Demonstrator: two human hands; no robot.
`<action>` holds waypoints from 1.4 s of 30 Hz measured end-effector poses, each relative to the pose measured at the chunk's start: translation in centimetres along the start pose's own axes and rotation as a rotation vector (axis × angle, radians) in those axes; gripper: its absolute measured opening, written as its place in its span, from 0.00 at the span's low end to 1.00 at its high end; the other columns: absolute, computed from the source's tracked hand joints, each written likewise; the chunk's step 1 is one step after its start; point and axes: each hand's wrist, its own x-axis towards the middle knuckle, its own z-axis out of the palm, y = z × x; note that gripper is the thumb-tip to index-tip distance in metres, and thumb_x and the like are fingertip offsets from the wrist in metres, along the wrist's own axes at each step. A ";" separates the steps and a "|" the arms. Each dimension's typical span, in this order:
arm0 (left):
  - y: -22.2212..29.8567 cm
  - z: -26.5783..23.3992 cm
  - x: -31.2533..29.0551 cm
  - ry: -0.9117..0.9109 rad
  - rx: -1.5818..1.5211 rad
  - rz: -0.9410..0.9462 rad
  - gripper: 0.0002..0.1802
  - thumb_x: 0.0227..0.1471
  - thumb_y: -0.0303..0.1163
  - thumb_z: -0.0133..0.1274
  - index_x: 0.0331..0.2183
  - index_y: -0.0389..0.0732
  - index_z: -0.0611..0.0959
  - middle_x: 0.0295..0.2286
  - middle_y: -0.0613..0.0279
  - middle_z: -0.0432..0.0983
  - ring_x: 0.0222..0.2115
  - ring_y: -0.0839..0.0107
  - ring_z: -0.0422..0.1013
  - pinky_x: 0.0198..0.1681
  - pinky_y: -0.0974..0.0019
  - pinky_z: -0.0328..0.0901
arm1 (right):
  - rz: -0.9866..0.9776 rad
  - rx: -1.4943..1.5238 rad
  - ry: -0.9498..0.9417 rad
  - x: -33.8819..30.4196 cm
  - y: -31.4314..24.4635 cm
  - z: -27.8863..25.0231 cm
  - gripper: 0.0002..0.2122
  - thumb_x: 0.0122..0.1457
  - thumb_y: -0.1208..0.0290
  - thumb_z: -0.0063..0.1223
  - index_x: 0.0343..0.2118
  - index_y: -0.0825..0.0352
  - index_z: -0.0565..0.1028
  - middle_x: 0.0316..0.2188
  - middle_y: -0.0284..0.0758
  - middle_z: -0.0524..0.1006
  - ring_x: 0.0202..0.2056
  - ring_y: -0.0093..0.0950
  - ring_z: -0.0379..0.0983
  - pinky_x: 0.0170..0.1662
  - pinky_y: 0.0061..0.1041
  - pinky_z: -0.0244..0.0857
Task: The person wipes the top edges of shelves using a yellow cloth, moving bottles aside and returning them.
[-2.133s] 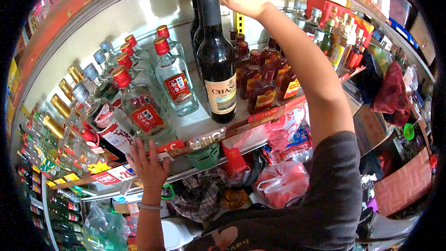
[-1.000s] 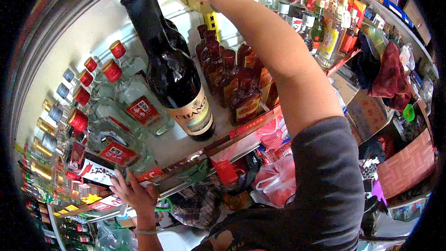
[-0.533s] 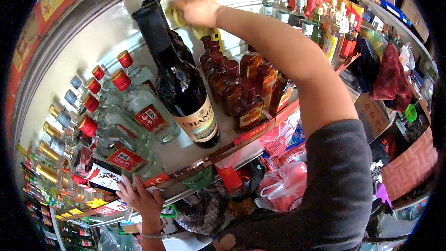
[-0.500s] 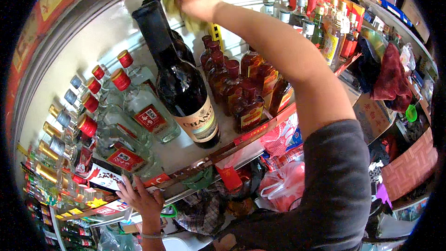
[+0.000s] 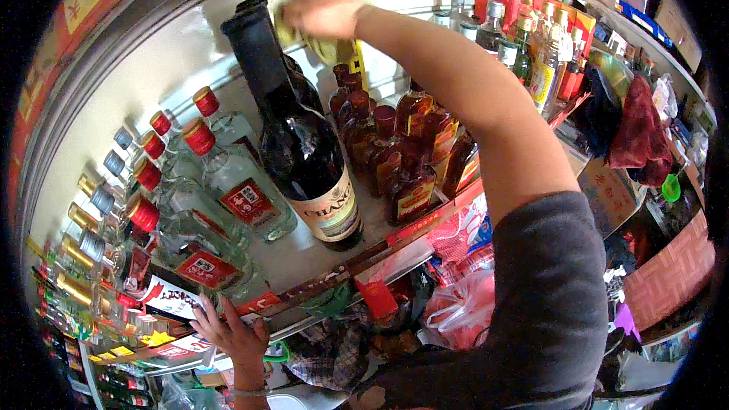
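- Here, in the head view, gripping a yellowish cloth (image 5: 323, 49) in the right hand (image 5: 323, 15), near twelve o'clock by the back panel (image 5: 182, 57).
- Touching the shelf edge (image 5: 342, 268) with the left hand (image 5: 231, 330), grip spread and unclosed, toward seven.
- Stretched past a dark bottle (image 5: 307, 152) toward ten and brown bottles (image 5: 414, 193) toward two, with red-capped bottles (image 5: 247, 201) toward nine.

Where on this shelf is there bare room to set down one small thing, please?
Bare shelf shows at the front, between the red-capped clear bottles and the dark wine bottle. A narrower strip separates it from the brown bottles. The gold-capped bottles at the left end stand crowded.
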 end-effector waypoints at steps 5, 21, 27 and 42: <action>0.1 0.3 -0.2 0.044 -0.035 0.033 0.35 0.57 0.56 0.32 0.56 0.40 0.63 0.58 0.43 0.51 0.58 0.38 0.47 0.57 0.31 0.40 | 0.525 -0.007 -0.092 2.7 1.3 -2.3 0.16 0.53 0.72 0.44 0.44 0.75 0.69 0.46 0.47 0.67 0.52 0.41 0.64 0.38 0.34 0.70; -0.2 0.2 -0.8 -0.046 -0.068 -0.020 0.36 0.55 0.58 0.36 0.56 0.42 0.64 0.58 0.42 0.50 0.58 0.37 0.45 0.56 0.30 0.39 | 0.658 -0.171 0.039 3.7 -0.9 1.0 0.21 0.50 0.68 0.50 0.45 0.77 0.69 0.46 0.49 0.65 0.48 0.41 0.63 0.48 0.34 0.64; 0.0 0.3 -0.7 -0.048 -0.052 -0.035 0.37 0.54 0.59 0.36 0.56 0.43 0.64 0.58 0.43 0.50 0.56 0.36 0.48 0.55 0.30 0.40 | 0.392 0.158 0.279 5.4 -2.1 -0.2 0.17 0.56 0.66 0.43 0.49 0.64 0.64 0.45 0.46 0.68 0.48 0.42 0.66 0.52 0.35 0.62; -0.3 -0.3 -0.1 -0.107 -0.124 -0.073 0.38 0.53 0.63 0.34 0.55 0.46 0.66 0.55 0.41 0.57 0.53 0.34 0.54 0.52 0.29 0.44 | -0.460 0.200 0.163 5.8 -4.1 1.1 0.21 0.51 0.58 0.52 0.48 0.60 0.70 0.46 0.42 0.71 0.47 0.42 0.68 0.51 0.38 0.63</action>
